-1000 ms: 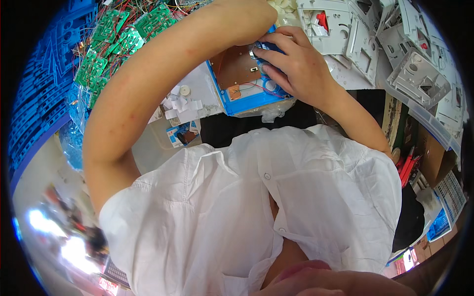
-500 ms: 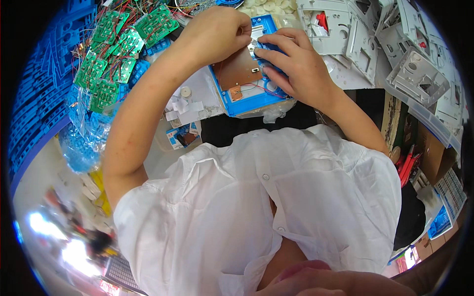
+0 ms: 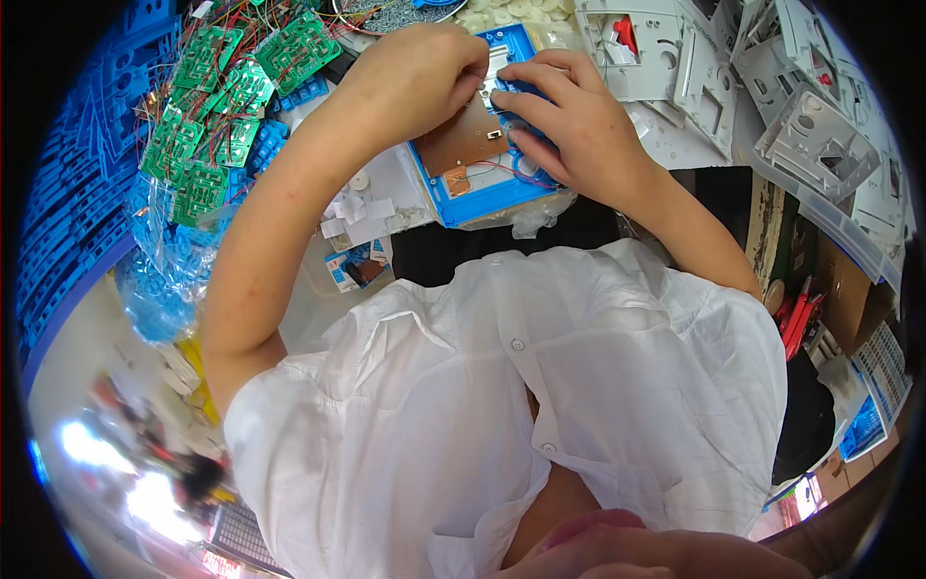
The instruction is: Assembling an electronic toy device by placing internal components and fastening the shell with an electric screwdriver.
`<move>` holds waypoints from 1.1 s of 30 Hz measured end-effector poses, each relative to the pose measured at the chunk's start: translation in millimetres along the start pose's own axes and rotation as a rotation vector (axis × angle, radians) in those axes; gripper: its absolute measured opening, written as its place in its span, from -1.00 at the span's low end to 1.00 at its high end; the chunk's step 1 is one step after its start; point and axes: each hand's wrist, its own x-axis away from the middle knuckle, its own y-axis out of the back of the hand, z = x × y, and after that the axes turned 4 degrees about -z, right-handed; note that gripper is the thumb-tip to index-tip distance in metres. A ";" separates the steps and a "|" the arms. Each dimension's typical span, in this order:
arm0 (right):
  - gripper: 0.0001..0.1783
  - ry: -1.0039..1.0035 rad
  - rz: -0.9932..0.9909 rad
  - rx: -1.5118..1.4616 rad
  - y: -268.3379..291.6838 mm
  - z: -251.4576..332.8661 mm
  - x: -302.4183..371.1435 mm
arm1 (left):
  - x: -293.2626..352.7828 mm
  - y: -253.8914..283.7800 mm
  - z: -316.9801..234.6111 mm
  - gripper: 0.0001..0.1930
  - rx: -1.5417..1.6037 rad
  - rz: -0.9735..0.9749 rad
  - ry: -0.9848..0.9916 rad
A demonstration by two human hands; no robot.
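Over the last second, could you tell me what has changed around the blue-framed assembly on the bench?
The left hand has swung in from the upper left and come down onto the blue-framed assembly, fingertips meeting the right hand at its top edge. The right hand has kept its place on the assembly, which has not shifted; the green circuit boards and grey plastic housings lie as before.

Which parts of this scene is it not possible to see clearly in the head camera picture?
- What the fingertips of the left hand and right hand pinch: too small and covered by the fingers.
- Middle of the blue frame: hidden under both hands.
- Green circuit boards: upper ones cut by the picture's rim.
- Lower left area: blurred.
- Grey plastic housings: bent by the lens near the rim.
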 end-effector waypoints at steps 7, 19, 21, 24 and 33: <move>-0.67 -0.027 0.052 0.040 2.2 6.4 -3.3 | -22.0 -0.3 -15.8 -0.87 -0.158 0.288 0.035; -0.57 -0.027 0.025 0.005 0.1 3.9 1.5 | -67.0 11.8 -28.3 -0.83 -0.402 0.530 0.291; -0.57 -0.019 0.015 0.005 0.8 2.0 1.8 | -70.0 29.0 -39.6 -0.81 -0.415 0.527 0.274; -0.56 -0.009 0.019 0.013 1.2 4.3 1.0 | -90.1 36.2 -36.4 -0.81 -0.328 0.810 0.336; -0.62 0.024 0.057 0.075 4.0 5.0 -5.4 | -91.9 20.1 -22.4 -0.85 -0.306 0.901 0.263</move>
